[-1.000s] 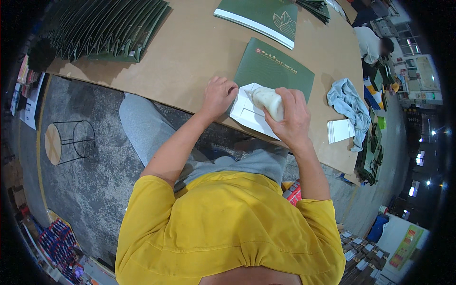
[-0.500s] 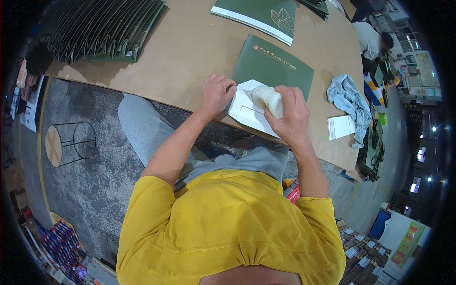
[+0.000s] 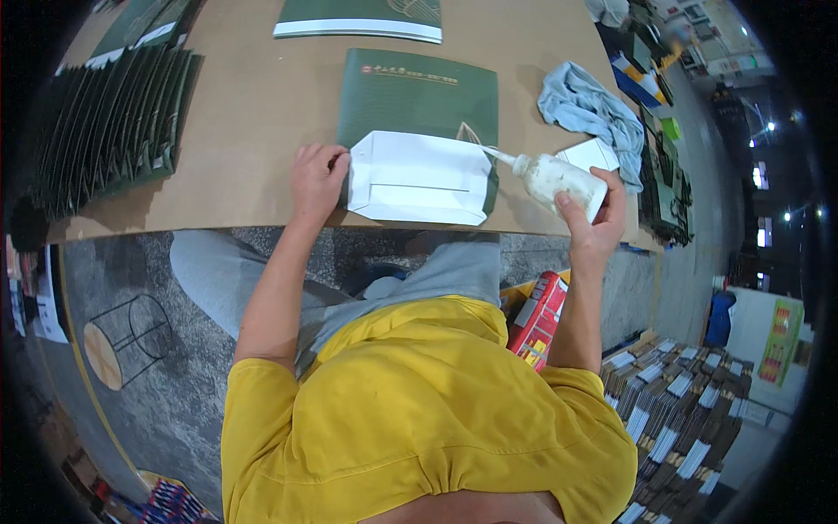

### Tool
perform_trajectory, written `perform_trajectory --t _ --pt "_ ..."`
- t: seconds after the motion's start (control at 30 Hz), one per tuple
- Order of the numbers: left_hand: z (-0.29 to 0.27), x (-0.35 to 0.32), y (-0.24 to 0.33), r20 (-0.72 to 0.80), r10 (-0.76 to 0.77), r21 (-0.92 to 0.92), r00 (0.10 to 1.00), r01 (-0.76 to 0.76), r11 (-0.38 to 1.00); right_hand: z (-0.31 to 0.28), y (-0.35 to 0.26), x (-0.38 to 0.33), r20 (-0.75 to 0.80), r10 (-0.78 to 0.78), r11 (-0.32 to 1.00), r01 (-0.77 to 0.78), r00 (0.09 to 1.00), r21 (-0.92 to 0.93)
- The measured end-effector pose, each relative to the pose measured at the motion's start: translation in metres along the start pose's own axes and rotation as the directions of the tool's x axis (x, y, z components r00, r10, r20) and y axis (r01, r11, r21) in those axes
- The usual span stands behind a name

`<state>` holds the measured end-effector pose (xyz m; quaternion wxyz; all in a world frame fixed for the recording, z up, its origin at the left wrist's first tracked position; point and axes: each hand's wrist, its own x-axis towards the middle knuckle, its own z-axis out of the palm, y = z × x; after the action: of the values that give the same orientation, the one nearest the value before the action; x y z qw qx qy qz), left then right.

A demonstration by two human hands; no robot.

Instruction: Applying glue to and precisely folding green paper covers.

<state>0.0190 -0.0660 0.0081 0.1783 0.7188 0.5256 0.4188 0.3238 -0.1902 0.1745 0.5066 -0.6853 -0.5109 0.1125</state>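
A green paper folder lies on the table in front of me, with a white pocket flap with angled corners spread along its near edge. At the folder's left edge is my left hand, its fingers curled and pinched together against that edge. My right hand is wrapped round a white squeeze bottle with a thin nozzle. The bottle is tilted on its side, and its nozzle tip reaches the flap's upper right corner.
A fanned row of green folders stands at the left. Another green folder lies at the far side. To the right are a light blue cloth and white card pieces. A wooden-topped stool is on the floor at left.
The bottle, upended over the flap before, has moved right to the flap's upper right corner in my right hand. My left hand stays at the folder's left edge. The whole view has turned.
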Motion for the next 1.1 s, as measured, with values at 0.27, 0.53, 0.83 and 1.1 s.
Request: perform_trajectory --t 0.27,0.53,0.83,1.1 --pt "0.003 0.001 0.002 0.018 -0.009 0.015 1.0 0.008 1.0 -0.006 0.015 -0.015 0.095 -0.162 0.912 0.186 0.982 -0.365" --pt "0.003 0.0 0.003 0.006 -0.001 0.008 1.0 0.001 1.0 0.006 0.017 -0.013 0.156 -0.168 0.893 0.218 0.973 -0.395" --pt "-0.02 -0.004 -0.002 0.243 -0.059 0.03 0.968 0.053 0.998 -0.009 0.02 -0.014 -0.02 0.074 0.996 -0.072 0.997 0.056" --pt "-0.041 -0.008 0.013 0.484 0.049 -0.064 0.874 -0.021 0.998 0.044 -0.009 -0.02 0.346 0.099 0.965 -0.175 0.933 0.195"
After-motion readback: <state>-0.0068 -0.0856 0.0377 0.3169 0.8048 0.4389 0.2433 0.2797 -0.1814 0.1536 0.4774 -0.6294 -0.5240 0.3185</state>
